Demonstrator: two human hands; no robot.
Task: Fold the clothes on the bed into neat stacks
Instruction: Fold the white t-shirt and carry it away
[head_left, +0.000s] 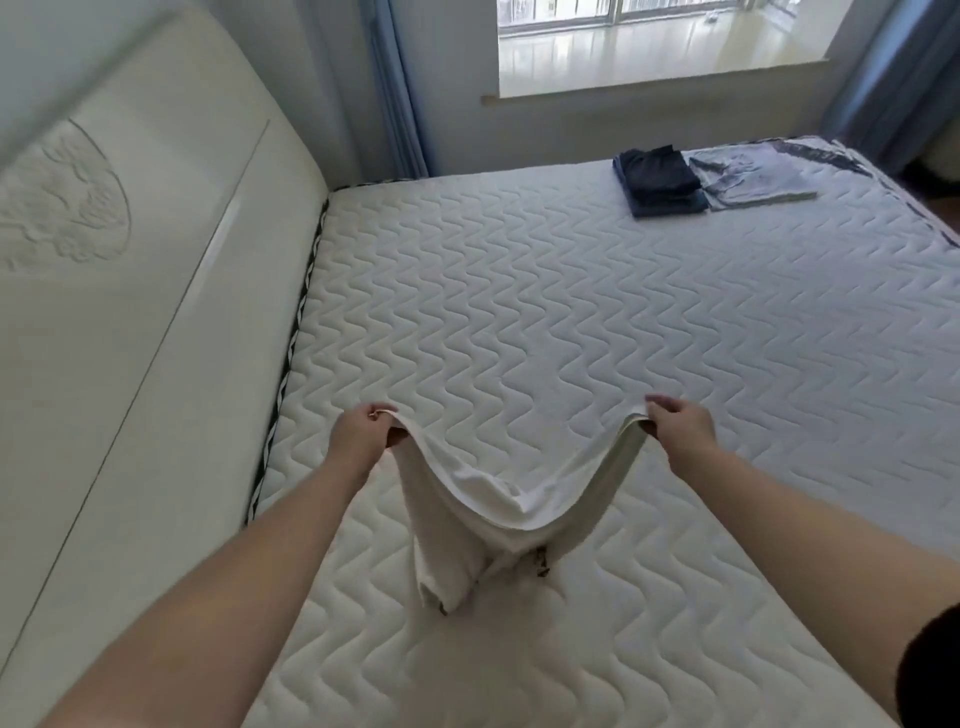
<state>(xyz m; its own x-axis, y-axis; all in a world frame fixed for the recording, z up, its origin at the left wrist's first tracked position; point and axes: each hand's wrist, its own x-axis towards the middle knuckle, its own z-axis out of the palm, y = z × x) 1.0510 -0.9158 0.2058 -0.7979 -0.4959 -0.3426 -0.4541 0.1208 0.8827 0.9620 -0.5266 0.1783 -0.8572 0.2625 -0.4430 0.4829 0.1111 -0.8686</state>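
Laundry duty: your left hand (363, 434) and right hand (675, 423) each keep a pinching grip on a white garment (498, 499) sagging over the bed (519, 312); stacks (662, 179) sit at one o'clock. Uneven tension could skew the fold.

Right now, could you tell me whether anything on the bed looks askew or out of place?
Nothing stands out. Both hands, left and right, hold a white garment above the mattress; the dark folded stack and grey folded garment lie tidily.

White garment (498, 499) sags over the mattress; dark stack (660, 182) and grey stack (753, 179) far corner.
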